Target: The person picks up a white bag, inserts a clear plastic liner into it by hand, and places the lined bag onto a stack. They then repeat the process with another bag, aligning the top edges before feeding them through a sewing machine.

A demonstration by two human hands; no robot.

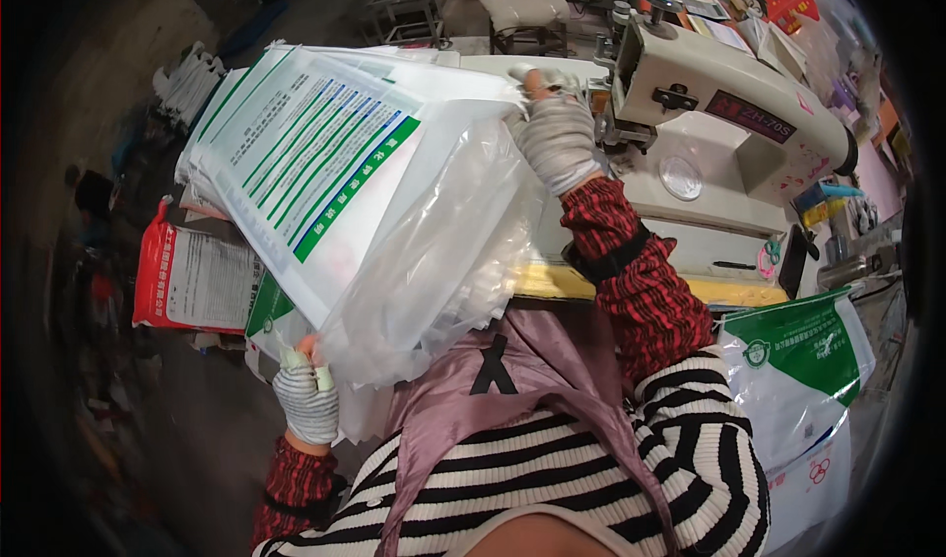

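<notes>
White bag (345,177), frame ctr-left: my R hand (555,128) pinched its upper-rt corner. L hand (306,387), lower left, curled by its bottom edge; couldn't tell if pinching.

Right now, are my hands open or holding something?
Left hand: at the clear plastic; grip can't be told.
Right hand: closed, holding the white bag.

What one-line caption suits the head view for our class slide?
Gloved left hand and right hand handle a printed white sack and translucent plastic sheeting beside a sewing machine.

A white, green-printed bag (325,153) slants, crumpled clear plastic (453,251) along its right edge.
</notes>
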